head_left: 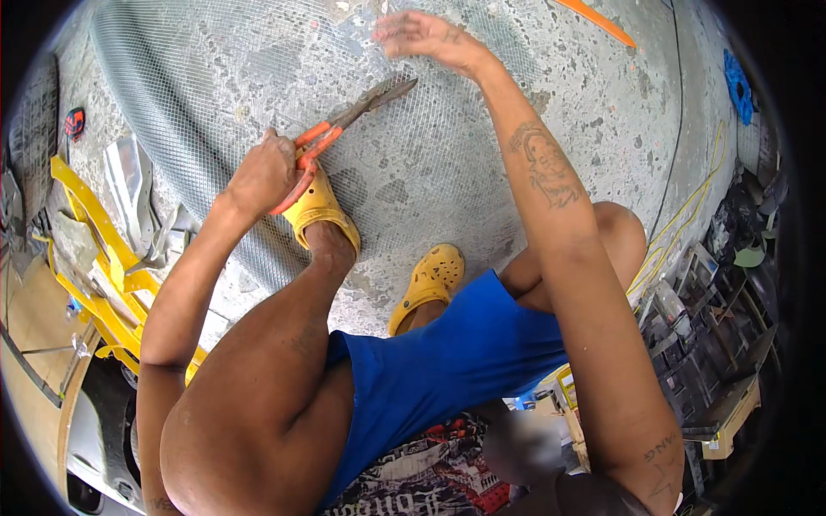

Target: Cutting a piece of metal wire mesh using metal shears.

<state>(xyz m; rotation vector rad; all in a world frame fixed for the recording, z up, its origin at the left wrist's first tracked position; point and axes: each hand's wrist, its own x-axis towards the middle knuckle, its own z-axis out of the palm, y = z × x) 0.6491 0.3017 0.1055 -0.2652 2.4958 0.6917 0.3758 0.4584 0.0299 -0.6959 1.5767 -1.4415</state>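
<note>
My left hand [262, 175] is closed around the orange-red handles of a pair of metal-cutting snips [354, 113]. Their dark blades point up and to the right, over a sheet of wire mesh [153, 120] on the floor. The mesh curls up in a roll along its left side. At the top of the view my right hand [430, 39] is held over the mesh, its fingers stretched out and somewhat blurred, with nothing visible in them. Under the snips, my left foot in a yellow clog [320, 202] stands on the mesh.
Yellow metal parts [107, 241] and a silver sheet-metal piece [133, 185] lie at the left, near a red-and-black tape measure [75, 125]. An orange strip [598, 21] lies at the upper right. A yellow cord [688, 211] and dark clutter [723, 301] line the right side.
</note>
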